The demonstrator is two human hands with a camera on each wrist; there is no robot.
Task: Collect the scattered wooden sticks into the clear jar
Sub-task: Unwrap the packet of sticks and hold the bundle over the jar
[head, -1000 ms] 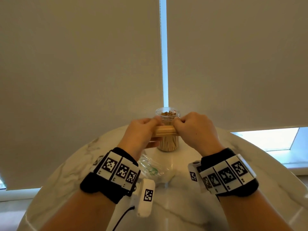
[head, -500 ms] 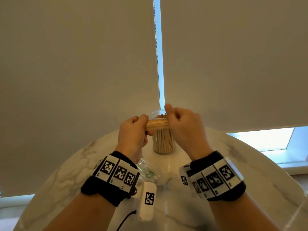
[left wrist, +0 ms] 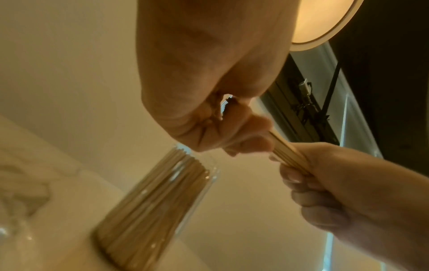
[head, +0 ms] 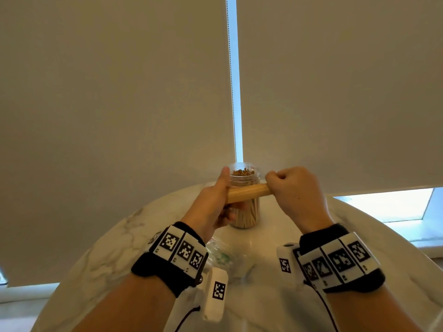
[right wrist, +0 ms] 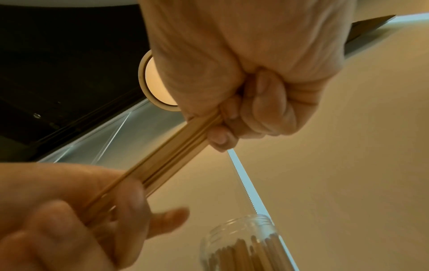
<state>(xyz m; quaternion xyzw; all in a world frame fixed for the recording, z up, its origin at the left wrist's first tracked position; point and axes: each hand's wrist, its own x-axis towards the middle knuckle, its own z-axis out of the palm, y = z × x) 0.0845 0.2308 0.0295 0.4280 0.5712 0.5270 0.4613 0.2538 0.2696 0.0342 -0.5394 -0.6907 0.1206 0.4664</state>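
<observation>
A bundle of thin wooden sticks (head: 248, 192) lies level in the air, just in front of the clear jar (head: 244, 212). My left hand (head: 217, 202) grips the bundle's left end, thumb pointing up. My right hand (head: 291, 188) grips its right end in a fist. The jar stands upright on the marble table (head: 359, 236), uncapped and packed with upright sticks. In the left wrist view the bundle (left wrist: 287, 154) runs between both hands above the jar (left wrist: 150, 210). The right wrist view shows the sticks (right wrist: 167, 163) held at both ends, with the jar mouth (right wrist: 243, 238) below.
A crumpled clear plastic wrapper (head: 220, 255) with green print lies on the table near my left wrist. Closed roller blinds (head: 119, 116) hang right behind the jar, with a bead chain (head: 232, 92) in the gap. The round table edge curves away on both sides.
The bundle has stayed level in front of the jar while my hands slid apart toward its ends. My right hand shifted right and my left thumb now points up.
</observation>
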